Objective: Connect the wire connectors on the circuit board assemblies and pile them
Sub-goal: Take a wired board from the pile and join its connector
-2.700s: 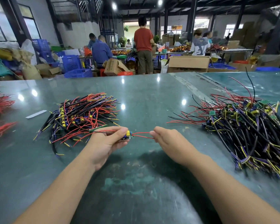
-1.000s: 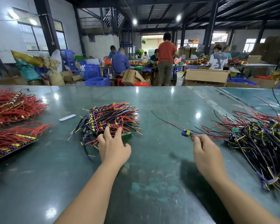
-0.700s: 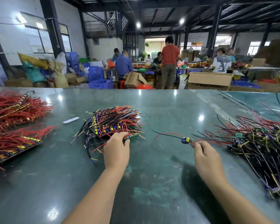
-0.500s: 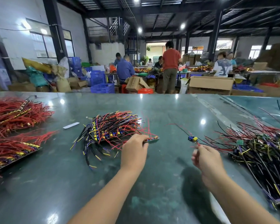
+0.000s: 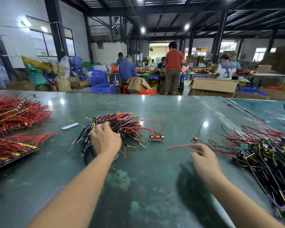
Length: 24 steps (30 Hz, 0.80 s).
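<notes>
Green shiny tabletop [image 5: 155, 186], with one middle pile of joined-up boards and wires [image 5: 118, 127] as the landmark. On the near side of that pile, left hand [image 5: 105, 139] palm down, fingers [image 5: 104, 127] loosely spread and lying on the red, black and yellow wires, not clearly gripping any; fingertips partly lost among the wires. Just right of the pile, touching its loose red ends, one small board [image 5: 156, 137] flat on the tabletop with thin red wires looping up from it. Further right of the pile, well apart from it, a little blue and yellow plug [image 5: 195, 138] on the tabletop, with a thin black wire going up and away and a long red wire [image 5: 179, 145] trailing back toward the pile. Right hand [image 5: 204, 160] just near of that plug, above the tabletop, fingers [image 5: 197, 146] loosely curled and a bit apart, holding nothing, tips close to the red wire's end but not clearly touching. Far right of the pile, a big tangled heap of unjoined boards and wires [image 5: 266, 153], mostly black, yellow, purple and red. Left of the pile, a small white strip [image 5: 70, 126] flat on the tabletop. Further left still, two bunches of red wires [image 5: 15, 112], the nearer bunch [image 5: 11, 145] on a dark tray at the edge. Far behind the pile, past the tabletop, people at other tables, blue crates [image 5: 103, 88] and brown boxes [image 5: 214, 86].
</notes>
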Available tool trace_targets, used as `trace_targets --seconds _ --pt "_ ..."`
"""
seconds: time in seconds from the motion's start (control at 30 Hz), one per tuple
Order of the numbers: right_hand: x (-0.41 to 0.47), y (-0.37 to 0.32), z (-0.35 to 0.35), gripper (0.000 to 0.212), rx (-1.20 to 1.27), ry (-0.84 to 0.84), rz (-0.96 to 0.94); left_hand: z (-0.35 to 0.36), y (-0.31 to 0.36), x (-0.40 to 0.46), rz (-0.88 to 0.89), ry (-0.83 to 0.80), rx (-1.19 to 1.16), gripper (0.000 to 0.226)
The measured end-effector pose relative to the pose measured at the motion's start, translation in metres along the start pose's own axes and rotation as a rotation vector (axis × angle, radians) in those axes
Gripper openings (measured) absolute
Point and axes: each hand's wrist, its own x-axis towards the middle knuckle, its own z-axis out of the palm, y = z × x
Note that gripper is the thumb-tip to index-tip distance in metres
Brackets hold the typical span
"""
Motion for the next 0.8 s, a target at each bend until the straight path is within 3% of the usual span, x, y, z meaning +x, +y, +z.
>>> trace_targets --seconds 0.1,0.17,0.27,0.53,0.67,0.8 --pt "-0.014 0.012 0.006 0.035 0.001 0.04 -0.118 -0.009 -0.032 0.024 -0.368 -0.148 0.023 0.053" --pt "-0.02 0.015 0.009 0.037 -0.025 0.025 -0.196 -0.009 -0.045 0.039 -0.448 -0.267 0.013 0.054" --pt "-0.021 0.016 0.009 0.041 -0.07 -0.01 -0.281 -0.006 -0.051 0.056 -0.452 -0.274 -0.05 0.051" --pt "-0.017 0.017 0.009 0.031 -0.177 -0.054 -0.251 -0.009 -0.045 0.065 -0.488 -0.306 -0.056 0.055" --pt "0.0 0.011 0.021 0.04 -0.502 -0.1 -0.284 -0.001 -0.031 0.057 -0.459 -0.183 0.016 0.056" --pt "0.032 0.004 0.036 0.036 -0.756 -0.187 -0.395 0.012 -0.031 0.057 -0.498 -0.204 -0.014 0.061"
